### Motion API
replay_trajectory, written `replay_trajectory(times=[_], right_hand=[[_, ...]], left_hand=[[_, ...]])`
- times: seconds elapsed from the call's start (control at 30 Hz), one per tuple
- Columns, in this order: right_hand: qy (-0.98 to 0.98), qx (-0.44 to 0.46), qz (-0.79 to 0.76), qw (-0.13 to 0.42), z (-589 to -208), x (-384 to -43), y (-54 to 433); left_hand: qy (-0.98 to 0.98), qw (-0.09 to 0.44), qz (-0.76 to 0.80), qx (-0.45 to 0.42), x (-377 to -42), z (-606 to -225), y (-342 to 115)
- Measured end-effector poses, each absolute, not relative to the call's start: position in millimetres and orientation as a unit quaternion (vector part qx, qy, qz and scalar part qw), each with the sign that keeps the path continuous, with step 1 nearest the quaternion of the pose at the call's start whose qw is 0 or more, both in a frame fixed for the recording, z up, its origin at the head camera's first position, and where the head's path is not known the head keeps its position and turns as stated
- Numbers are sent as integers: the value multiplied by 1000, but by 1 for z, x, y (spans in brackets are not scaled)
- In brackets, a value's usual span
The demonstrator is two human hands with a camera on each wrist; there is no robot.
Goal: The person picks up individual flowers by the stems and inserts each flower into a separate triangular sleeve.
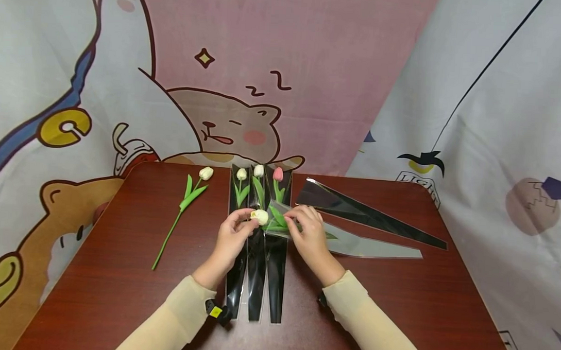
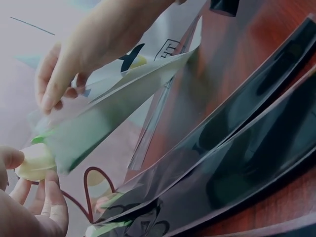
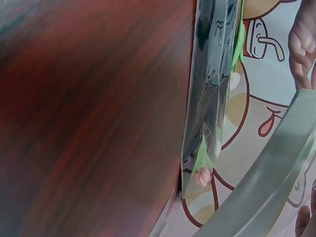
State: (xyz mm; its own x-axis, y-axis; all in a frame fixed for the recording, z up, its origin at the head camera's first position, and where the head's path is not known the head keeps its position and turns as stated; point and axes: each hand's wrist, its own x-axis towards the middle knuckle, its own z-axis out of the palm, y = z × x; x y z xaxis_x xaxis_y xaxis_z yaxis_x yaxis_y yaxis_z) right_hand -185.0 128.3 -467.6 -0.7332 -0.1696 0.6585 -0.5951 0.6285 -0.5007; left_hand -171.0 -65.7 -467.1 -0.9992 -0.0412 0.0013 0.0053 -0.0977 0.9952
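Note:
In the head view my left hand (image 1: 232, 237) pinches the cream-white bloom of a tulip (image 1: 260, 217) between thumb and fingers. Its green leaves lie inside a clear-fronted flower sleeve (image 1: 371, 243) that tapers off to the right. The right hand (image 1: 311, 238) pinches the sleeve near its wide mouth, beside the leaves. From the left wrist, the bloom (image 2: 37, 160) shows between the left fingertips, poking out of the pale sleeve (image 2: 111, 121); the right hand (image 2: 74, 69) is above it. The sleeve hides most of the stem.
Three black sleeves lie side by side below the hands, holding two white tulips and a pink tulip (image 1: 278, 175). A loose white tulip (image 1: 206, 173) lies at the left of the brown table (image 1: 119, 272). Another black sleeve (image 1: 376, 217) lies at right. A cartoon-print cloth (image 1: 335, 69) hangs behind.

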Motion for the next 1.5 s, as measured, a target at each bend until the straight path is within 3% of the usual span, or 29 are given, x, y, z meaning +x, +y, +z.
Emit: replay_trajectory(times=[0.37, 0.77, 1.1, 1.3, 1.5], right_hand=[[-850, 233, 371, 292, -467, -184, 125], [-853, 240, 365, 286, -465, -183, 123], [-850, 243, 365, 293, -465, -183, 121], [-854, 236, 362, 291, -467, -183, 122], [-858, 228, 362, 284, -467, -185, 122]], left_hand=[[-706, 45, -706, -32, -172, -470, -59], [-714, 20, -699, -32, -169, -462, -56], [-746, 16, -662, -71, -157, -433, -56], [-727, 11, -686, -44, -165, -454, -59], [-735, 61, -675, -11, -168, -472, -64]])
